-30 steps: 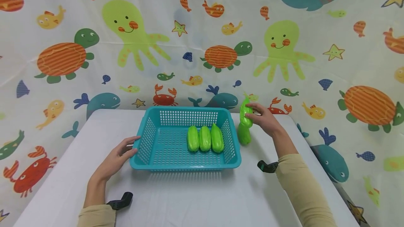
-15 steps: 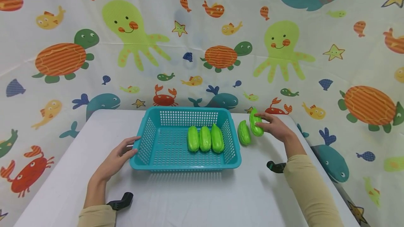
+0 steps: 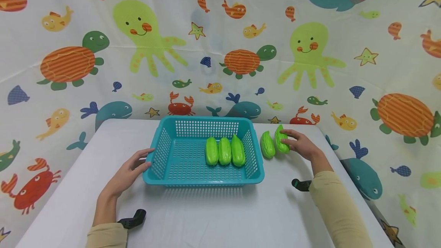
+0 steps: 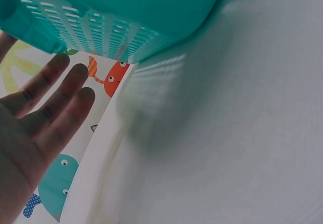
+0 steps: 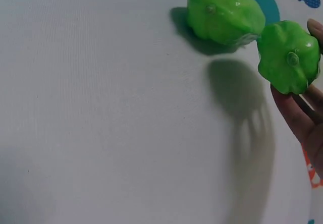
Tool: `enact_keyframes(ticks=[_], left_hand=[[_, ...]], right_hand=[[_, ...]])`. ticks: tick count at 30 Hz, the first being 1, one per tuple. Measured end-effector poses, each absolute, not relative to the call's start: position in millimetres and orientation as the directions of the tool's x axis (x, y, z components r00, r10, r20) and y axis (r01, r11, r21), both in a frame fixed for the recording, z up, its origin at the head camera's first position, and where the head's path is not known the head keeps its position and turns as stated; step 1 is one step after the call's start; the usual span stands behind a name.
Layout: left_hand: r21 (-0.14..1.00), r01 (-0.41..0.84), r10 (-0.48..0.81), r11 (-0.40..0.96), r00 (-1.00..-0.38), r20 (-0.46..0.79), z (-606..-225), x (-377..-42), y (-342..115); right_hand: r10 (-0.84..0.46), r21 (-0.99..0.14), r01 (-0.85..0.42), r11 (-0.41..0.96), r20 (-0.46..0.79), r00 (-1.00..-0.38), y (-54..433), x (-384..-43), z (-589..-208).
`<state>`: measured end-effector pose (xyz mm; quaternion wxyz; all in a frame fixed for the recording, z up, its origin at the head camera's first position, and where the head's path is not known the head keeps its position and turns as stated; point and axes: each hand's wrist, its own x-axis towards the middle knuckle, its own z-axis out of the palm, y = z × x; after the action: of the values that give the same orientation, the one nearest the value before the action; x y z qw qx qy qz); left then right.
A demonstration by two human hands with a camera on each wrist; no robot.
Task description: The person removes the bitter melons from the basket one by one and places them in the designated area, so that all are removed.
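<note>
Beside the basket, my right hand [image 3: 302, 144] holds a green ridged gourd [image 3: 282, 139] between thumb and fingers. In the right wrist view, that gourd [image 5: 287, 57] shows its lobed end, and its shadow falls apart from it on the table. Just left of it lies a second, similar gourd [image 3: 267, 144]. The turquoise plastic basket [image 3: 203, 182] has three more green gourds [image 3: 224, 151] side by side in its right half. At the basket's left rim rests my left hand [image 3: 125, 173]; the left wrist view shows several of its fingers [image 4: 63, 100] extended and slightly bent.
A white-covered table [image 3: 206, 217] bears everything. Behind it hangs a cloth [image 3: 220, 30] printed with sea animals, meeting the table's back edge. A black wrist device [image 3: 132, 219] sits on the left wrist, and another device [image 3: 301, 185] on the right.
My right hand has moved the gourd from above the loose one to that gourd's right, then lower toward the table. The left hand stays at the basket rim.
</note>
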<state>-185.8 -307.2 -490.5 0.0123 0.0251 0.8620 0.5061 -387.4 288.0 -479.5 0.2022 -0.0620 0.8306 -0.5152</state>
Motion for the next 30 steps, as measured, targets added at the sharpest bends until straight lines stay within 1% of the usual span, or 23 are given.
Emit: enact_keyframes(ticks=[3, 8, 18, 26, 30], left_hand=[[0.874, 0.029, 0.052, 0.485, -0.999, 0.004, -491, -186, -307], [0.872, 0.029, 0.050, 0.489, -0.999, 0.005, -491, -187, -308], [0.876, 0.022, 0.049, 0.482, -0.999, -0.002, -487, -186, -307], [0.877, 0.025, 0.052, 0.479, -0.999, 0.000, -491, -186, -307], [0.879, 0.025, 0.051, 0.476, -0.999, 0.001, -493, -186, -308]], right_hand=[[-0.305, -0.868, 0.114, 0.483, -0.288, -0.908, 290, -387, -485], [-0.299, -0.845, 0.091, 0.526, -0.284, -0.911, 291, -383, -491], [-0.294, -0.842, 0.073, 0.534, -0.266, -0.918, 287, -381, -492], [-0.321, -0.825, 0.049, 0.564, -0.273, -0.907, 287, -383, -493], [-0.343, -0.805, 0.007, 0.593, -0.261, -0.903, 288, -385, -494]])
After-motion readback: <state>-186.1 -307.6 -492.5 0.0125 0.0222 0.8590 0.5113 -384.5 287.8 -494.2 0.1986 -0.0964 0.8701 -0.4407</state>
